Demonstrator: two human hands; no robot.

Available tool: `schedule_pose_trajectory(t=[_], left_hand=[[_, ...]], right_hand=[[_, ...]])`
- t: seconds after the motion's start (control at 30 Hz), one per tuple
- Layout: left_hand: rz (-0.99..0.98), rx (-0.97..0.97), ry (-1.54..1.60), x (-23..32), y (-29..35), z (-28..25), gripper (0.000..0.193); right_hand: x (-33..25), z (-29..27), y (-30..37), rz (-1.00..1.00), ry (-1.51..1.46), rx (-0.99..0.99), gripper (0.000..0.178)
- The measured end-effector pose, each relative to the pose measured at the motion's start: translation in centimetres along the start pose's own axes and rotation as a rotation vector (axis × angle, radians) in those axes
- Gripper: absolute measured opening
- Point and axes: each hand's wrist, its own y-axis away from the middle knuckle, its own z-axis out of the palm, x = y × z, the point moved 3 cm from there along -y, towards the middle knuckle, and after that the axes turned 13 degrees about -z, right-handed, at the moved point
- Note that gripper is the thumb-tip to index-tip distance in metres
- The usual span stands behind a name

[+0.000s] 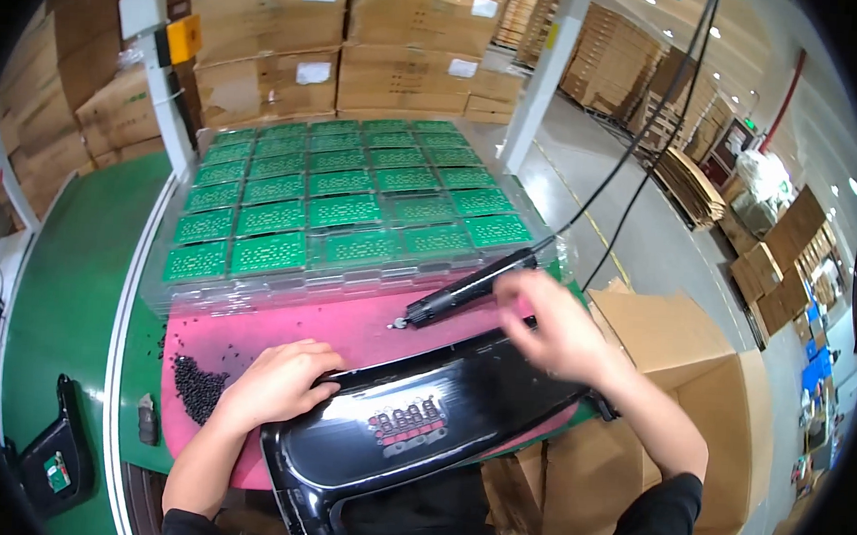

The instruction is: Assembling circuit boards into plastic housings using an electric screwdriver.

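A glossy black plastic housing (341, 454), long and curved, lies tilted across the pink mat (349, 307) in front of me. Through a cutout in it a row of small metal-looking parts (409, 426) shows. My left hand (282, 381) grips the housing's far left edge, thumb on its face. My right hand (553, 327), slightly blurred, hovers above its right end with fingers curved and apart, pink showing between them. Beside those fingers a black electric screwdriver (471, 289) lies on the mat, its tip by a few small silvery pieces (398, 323).
Stacked clear trays of green circuit boards (342, 210) stand behind the mat. Small black screws (197, 388) are heaped at left. An open carton (716, 418) stands at right. Another black housing (51, 451) lies far left. The screwdriver's cable (602, 185) hangs from above.
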Motion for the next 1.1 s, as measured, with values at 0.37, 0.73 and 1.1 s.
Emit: schedule_pose_trajectory(t=[0.37, 0.73, 1.1], left_hand=[[0.072, 0.254, -0.014, -1.1, -1.4, 0.5, 0.017], [0.097, 0.253, 0.011, -1.3, -1.6, 0.3, 0.021], [0.227, 0.002, 0.927, 0.7, -0.5, -0.6, 0.092]], right_hand=[[13.6, 3.2, -7.1, 0.255, 0.357, -0.179, 0.038], [12.4, 2.0, -6.5, 0.125, 0.456, -0.042, 0.026], [-3.8, 1.1, -5.7, -0.044, -0.738, 0.259, 0.014]])
